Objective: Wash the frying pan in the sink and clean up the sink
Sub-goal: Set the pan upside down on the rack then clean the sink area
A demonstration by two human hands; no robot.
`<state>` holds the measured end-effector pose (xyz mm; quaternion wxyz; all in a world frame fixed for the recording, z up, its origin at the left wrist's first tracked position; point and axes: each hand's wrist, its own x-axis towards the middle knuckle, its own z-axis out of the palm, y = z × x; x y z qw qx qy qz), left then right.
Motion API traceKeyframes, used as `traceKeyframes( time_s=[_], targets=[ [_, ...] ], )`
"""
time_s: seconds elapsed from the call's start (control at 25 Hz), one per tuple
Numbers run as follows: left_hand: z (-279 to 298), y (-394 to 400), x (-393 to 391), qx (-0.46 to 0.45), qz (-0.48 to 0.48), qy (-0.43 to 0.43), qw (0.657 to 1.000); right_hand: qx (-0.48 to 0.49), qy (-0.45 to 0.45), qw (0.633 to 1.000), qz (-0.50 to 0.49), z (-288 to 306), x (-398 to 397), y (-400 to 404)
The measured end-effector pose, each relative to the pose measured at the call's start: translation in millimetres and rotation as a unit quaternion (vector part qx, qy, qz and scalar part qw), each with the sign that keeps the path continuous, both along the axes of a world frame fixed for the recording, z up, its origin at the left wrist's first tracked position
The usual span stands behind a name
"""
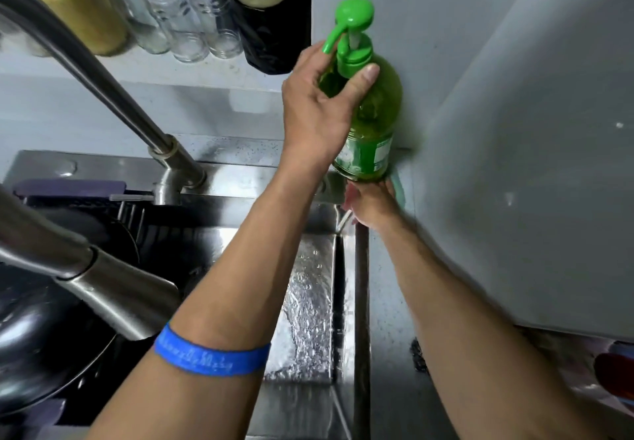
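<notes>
Soap bottle (pixel 372 120): one, green, with a pump top, held above the sink's right rear corner.
Left hand (pixel 319 110): curled round the bottle's neck just below the pump.
Right hand (pixel 372 204): placed under the bottle's base; its grip cannot be told.
Frying pan (pixel 44 330): one, dark, lying in the sink (pixel 346 302) at the left.
Faucet (pixel 113 96): one, arched over the pan.
Wristband (pixel 209 354): one, blue, worn on the left forearm.
Clear bottles (pixel 192 11): at least two, seen on the shelf.

Even, soft indoor light; glare on wet sink (pixel 310 302) floor at centre; wide-angle bending at edges; faucet (pixel 103 288) at left blurred.
</notes>
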<state>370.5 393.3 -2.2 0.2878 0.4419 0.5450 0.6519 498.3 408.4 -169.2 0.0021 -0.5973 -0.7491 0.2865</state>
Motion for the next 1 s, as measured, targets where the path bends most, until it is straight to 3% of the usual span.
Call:
traceKeyframes(
  time_s=[0.12,0.2,0.44,0.68,0.88,1.0],
  targets=[
    [-2,0,1,-0.003,0.003,-0.014,1.0,-0.027,-0.091,0.995,-0.013,0,15,6],
    [-4,-2,4,-0.001,0.0,-0.013,1.0,-0.004,-0.106,0.993,-0.045,2,22,-1],
    [-4,9,8,-0.011,-0.023,-0.036,0.999,-0.025,-0.105,0.992,-0.062,7,24,-53],
    [-18,21,39,-0.088,-0.041,0.003,0.995,-0.023,-0.102,0.994,-0.026,8,55,-167],
    [-16,21,60,-0.13,-0.061,0.055,0.988,0.061,-0.057,0.996,0.014,0,71,-230],
    [-25,8,62,-0.161,-0.056,0.011,0.985,0.116,-0.001,0.993,0.035,-8,77,-255]
  ],
)
